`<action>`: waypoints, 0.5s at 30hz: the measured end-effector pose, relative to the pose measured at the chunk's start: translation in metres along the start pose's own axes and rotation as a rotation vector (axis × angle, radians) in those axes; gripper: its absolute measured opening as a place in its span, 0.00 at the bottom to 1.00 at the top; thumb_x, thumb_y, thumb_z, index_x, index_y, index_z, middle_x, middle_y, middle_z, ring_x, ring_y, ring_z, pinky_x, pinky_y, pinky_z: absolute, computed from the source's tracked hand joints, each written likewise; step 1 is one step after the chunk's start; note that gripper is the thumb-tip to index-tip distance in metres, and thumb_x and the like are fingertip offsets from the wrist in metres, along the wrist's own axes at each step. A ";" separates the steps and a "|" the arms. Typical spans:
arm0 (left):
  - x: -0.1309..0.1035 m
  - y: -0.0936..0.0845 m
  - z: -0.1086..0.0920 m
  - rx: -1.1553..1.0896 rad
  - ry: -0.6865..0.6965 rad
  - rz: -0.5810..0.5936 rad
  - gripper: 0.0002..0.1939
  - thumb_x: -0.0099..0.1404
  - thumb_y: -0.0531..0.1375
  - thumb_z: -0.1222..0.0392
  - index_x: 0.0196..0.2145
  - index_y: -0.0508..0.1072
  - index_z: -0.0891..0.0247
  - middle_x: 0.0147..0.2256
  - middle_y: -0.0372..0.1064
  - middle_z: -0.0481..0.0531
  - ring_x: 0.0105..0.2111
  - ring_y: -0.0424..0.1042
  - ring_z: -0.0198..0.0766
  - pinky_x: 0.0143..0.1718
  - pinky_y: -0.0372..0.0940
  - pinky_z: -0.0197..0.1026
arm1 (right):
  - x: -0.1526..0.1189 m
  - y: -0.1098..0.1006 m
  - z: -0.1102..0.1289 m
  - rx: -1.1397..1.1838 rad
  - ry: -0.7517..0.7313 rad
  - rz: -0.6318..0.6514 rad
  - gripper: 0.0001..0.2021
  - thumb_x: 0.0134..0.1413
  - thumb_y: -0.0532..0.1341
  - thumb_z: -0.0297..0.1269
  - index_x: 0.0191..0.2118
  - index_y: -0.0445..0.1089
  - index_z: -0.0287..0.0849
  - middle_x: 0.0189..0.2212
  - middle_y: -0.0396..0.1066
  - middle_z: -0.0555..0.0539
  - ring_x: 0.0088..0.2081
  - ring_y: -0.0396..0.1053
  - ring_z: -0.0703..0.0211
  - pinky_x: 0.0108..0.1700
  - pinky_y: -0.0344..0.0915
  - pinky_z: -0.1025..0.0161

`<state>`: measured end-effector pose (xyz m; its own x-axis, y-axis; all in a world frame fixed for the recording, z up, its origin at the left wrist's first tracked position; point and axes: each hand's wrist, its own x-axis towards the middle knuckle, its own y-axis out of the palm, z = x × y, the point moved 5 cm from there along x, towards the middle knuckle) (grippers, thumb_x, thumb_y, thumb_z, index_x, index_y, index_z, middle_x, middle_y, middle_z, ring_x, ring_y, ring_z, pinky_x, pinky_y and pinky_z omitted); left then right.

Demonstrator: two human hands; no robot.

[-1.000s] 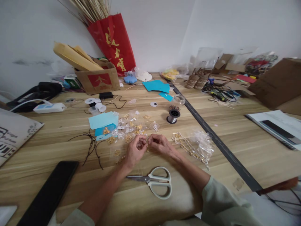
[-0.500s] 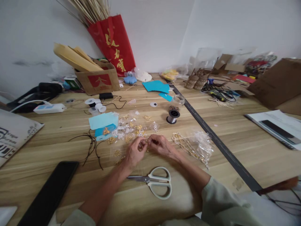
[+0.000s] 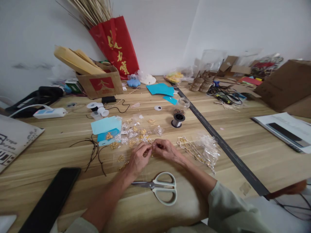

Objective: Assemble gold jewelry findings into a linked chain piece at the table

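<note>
My left hand [image 3: 140, 156] and my right hand [image 3: 165, 149] meet fingertip to fingertip over the middle of the table. Both are closed in a pinch; what sits between the fingers is too small and too hidden to name. Just beyond them lie small bags of gold and silver jewelry findings [image 3: 143, 135]. Scissors [image 3: 160, 187] with pale handles rest below my hands, blades pointing left. To the right of my right hand is a gold and silver chain [image 3: 191, 152] beside crumpled clear plastic bags [image 3: 208, 149]. A spool of silver wire [image 3: 178, 120] stands farther back.
Light blue cards [image 3: 107, 125] and black cords [image 3: 93, 153] lie to the left, with a black phone-like slab [image 3: 52, 197] nearer me. A dark strip [image 3: 218, 142] crosses the wooden table on the right. At the back stand a cardboard box [image 3: 103, 82] and a red bag [image 3: 121, 48].
The whole view has shifted very slightly. My hands stay together in the same place, with only a small movement of the fingers.
</note>
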<state>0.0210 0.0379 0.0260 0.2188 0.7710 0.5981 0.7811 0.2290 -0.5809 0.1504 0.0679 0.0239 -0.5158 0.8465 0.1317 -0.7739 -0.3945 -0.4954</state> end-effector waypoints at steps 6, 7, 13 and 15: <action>0.000 0.003 0.005 -0.019 -0.076 0.020 0.06 0.57 0.56 0.71 0.29 0.72 0.65 0.27 0.69 0.51 0.27 0.69 0.34 0.29 0.65 0.34 | 0.000 0.000 0.004 -0.062 -0.045 -0.044 0.05 0.52 0.55 0.29 0.28 0.67 0.37 0.21 0.62 0.53 0.24 0.56 0.68 0.26 0.53 0.72; 0.000 0.003 0.006 -0.017 -0.090 0.024 0.06 0.57 0.56 0.70 0.28 0.71 0.64 0.27 0.69 0.51 0.27 0.69 0.34 0.28 0.65 0.35 | 0.000 0.000 0.005 -0.076 -0.049 -0.048 0.05 0.52 0.55 0.29 0.29 0.67 0.37 0.21 0.63 0.53 0.24 0.57 0.68 0.27 0.53 0.71; 0.003 0.004 0.012 -0.103 -0.217 0.083 0.05 0.56 0.56 0.69 0.27 0.72 0.64 0.26 0.69 0.50 0.26 0.68 0.34 0.27 0.64 0.34 | 0.000 -0.001 0.007 -0.132 -0.078 -0.068 0.05 0.51 0.55 0.26 0.31 0.67 0.38 0.25 0.66 0.51 0.26 0.61 0.67 0.29 0.56 0.70; 0.003 0.005 0.015 -0.164 -0.290 0.091 0.05 0.55 0.56 0.68 0.27 0.72 0.65 0.26 0.70 0.51 0.26 0.68 0.34 0.27 0.65 0.35 | 0.000 -0.001 0.008 -0.145 -0.095 -0.076 0.05 0.52 0.55 0.26 0.31 0.68 0.38 0.26 0.67 0.50 0.27 0.62 0.66 0.30 0.57 0.70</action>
<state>0.0162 0.0502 0.0164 0.1352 0.9260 0.3525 0.8548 0.0709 -0.5141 0.1482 0.0652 0.0308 -0.4957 0.8315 0.2508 -0.7544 -0.2692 -0.5988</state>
